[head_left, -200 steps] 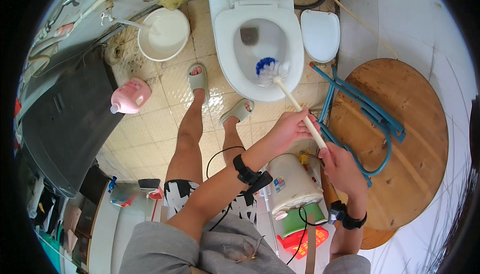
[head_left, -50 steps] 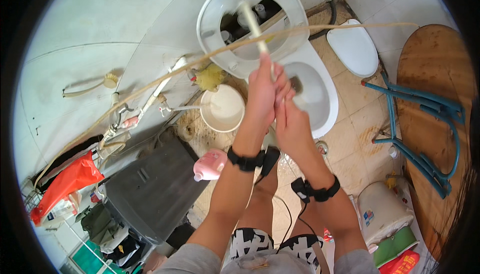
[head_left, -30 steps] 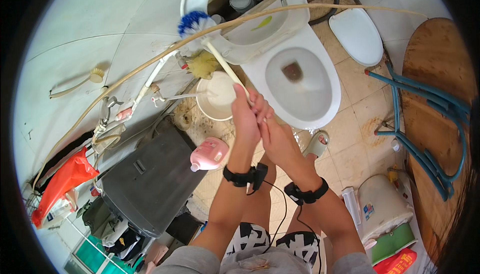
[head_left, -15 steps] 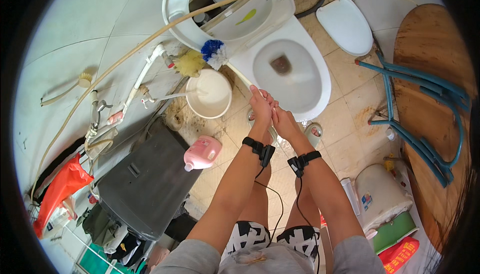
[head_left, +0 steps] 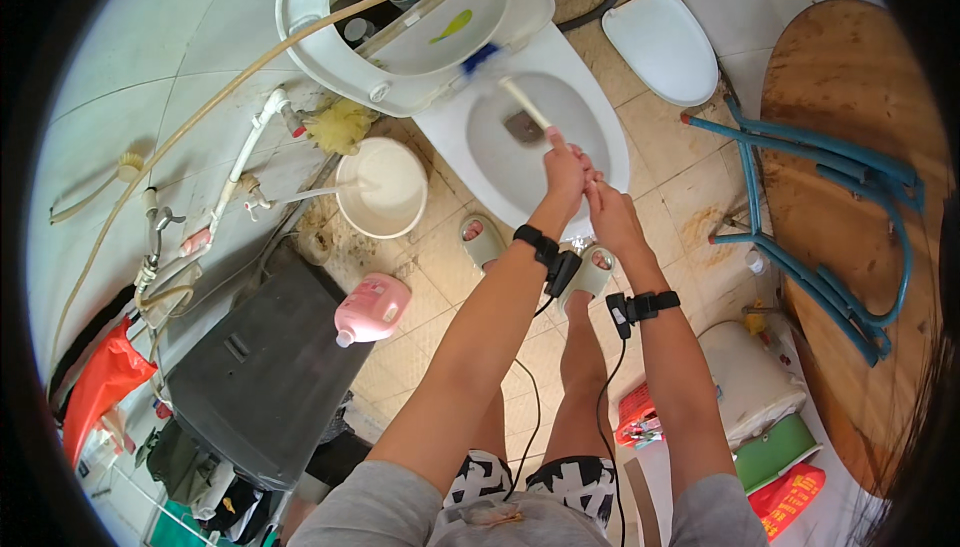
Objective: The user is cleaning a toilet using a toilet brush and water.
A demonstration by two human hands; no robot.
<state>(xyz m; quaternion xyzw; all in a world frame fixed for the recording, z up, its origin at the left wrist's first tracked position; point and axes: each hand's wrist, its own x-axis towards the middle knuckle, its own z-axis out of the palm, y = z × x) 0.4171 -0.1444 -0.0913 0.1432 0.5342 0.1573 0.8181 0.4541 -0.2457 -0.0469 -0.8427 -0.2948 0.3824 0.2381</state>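
Note:
Both fists are wrapped around the pale handle of a toilet brush [head_left: 526,105], one next to the other. My left hand [head_left: 566,172] grips higher on the handle, with its thumb along it; my right hand [head_left: 611,209] closes around the lower end, which is mostly hidden. The blue and white bristle head [head_left: 480,60] is smeared by motion, above the back of the bowl near the seat hinge. Below the handle is the white toilet [head_left: 612,137], its seat ring [head_left: 300,22] raised and brown matter at the bowl's bottom. Black bands with cables circle both wrists.
Water runs from a tap [head_left: 258,205] into a white bucket [head_left: 352,197]. A pink bottle [head_left: 372,307] lies near a dark grey cabinet [head_left: 270,377]. A long hose [head_left: 225,92] arches across. At right lean a wooden tabletop [head_left: 830,97] with blue legs [head_left: 750,167] and a white lid [head_left: 665,47].
The brush has swung right, from beside the bucket to over the toilet bowl, and both hands moved right with it. The view has shifted slightly.

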